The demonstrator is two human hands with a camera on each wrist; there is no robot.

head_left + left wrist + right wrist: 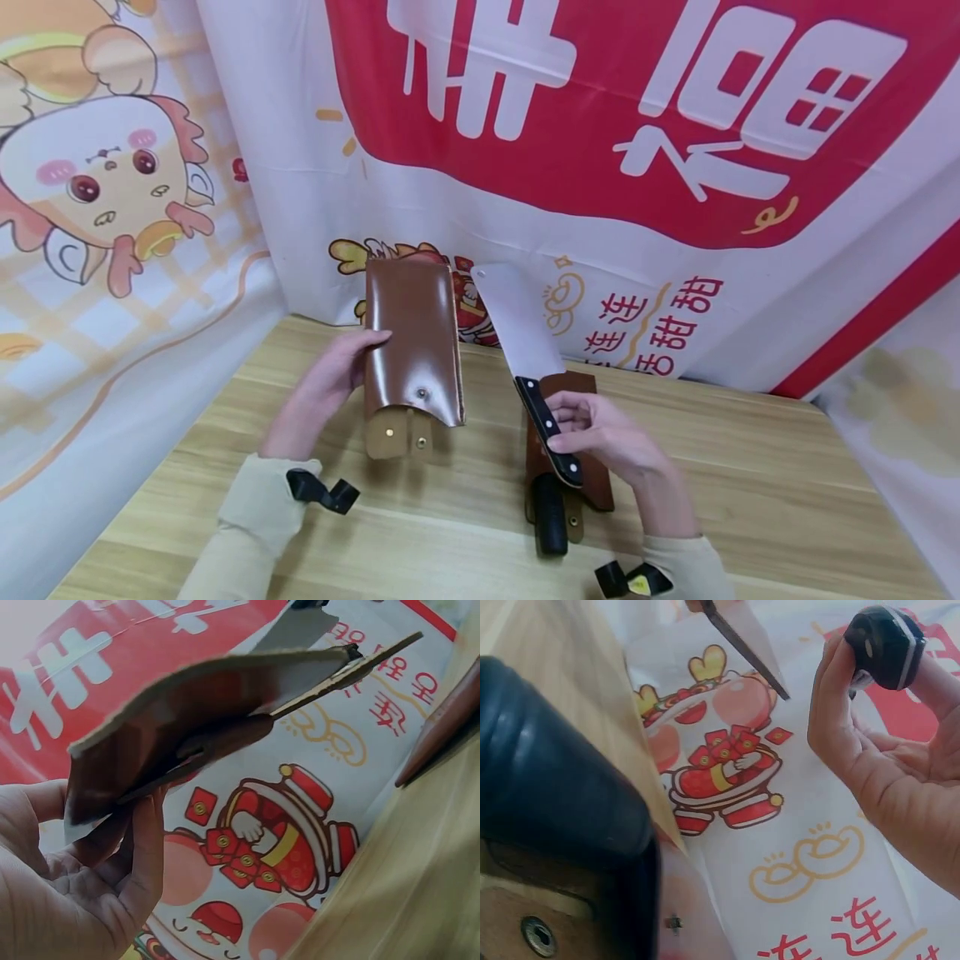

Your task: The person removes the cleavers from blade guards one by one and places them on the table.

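Observation:
My left hand [333, 371] grips a glossy brown leather sheath [412, 333] by its left edge, thumb on the front face. Two tan snap straps hang at its near end; the left wrist view looks into the sheath's open mouth [187, 724]. On the right, a cleaver [517, 321] points up and away, its broad blade bare. My right hand [600, 433] pinches the cleaver's black riveted handle [877, 649] between thumb and fingers. Beneath that hand lies a second brown sheath [596, 479], with a thick black handle [551, 517] sticking out toward me.
The wooden table [435, 542] ends at a hanging white and red printed cloth [510, 183] behind it. Another printed cloth [112, 333] hangs along the left side. The second sheath with its handle lies right of the table's middle.

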